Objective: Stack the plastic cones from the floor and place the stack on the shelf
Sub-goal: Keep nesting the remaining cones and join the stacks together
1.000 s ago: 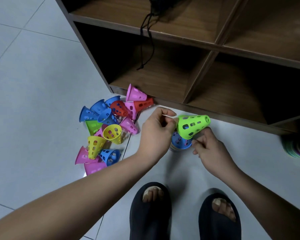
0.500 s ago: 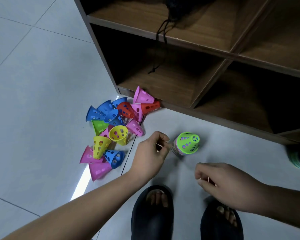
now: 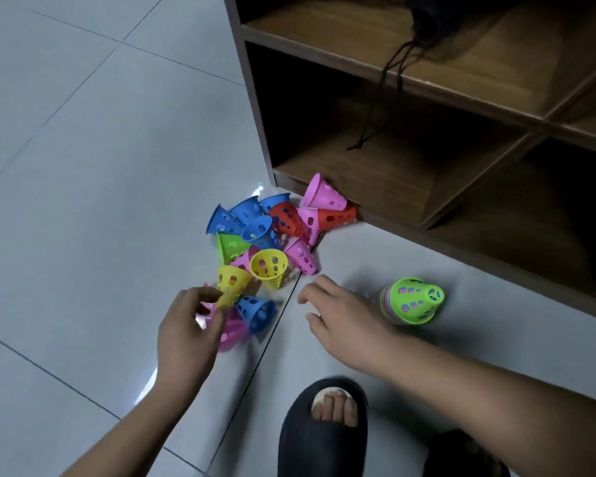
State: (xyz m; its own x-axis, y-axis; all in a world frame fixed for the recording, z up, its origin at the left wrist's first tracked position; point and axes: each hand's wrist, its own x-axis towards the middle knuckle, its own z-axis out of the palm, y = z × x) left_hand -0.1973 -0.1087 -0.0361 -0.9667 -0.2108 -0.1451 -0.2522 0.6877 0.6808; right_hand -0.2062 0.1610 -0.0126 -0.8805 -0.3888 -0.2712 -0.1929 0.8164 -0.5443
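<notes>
Since half a second ago, both hands have left the stack and swung left to the loose cones. I see the left hand (image 3: 186, 325) at the near edge of the pile (image 3: 260, 232), fingers curled at the narrow end of a yellow cone (image 3: 233, 284). It is too blurred for me to tell whether they grip it or only touch it. The pile lies on the floor (image 3: 83, 166) and reaches back to the shelf's corner. Just right of it, the right hand (image 3: 345, 315) reaches toward the pile with fingers loose and spread, holding nothing. Right of that hand the stack (image 3: 412, 301) stands alone on the floor, a green cone on top, near the shelf (image 3: 358, 166) but not on it. A black sandal (image 3: 322, 428) is at the bottom of my view.
</notes>
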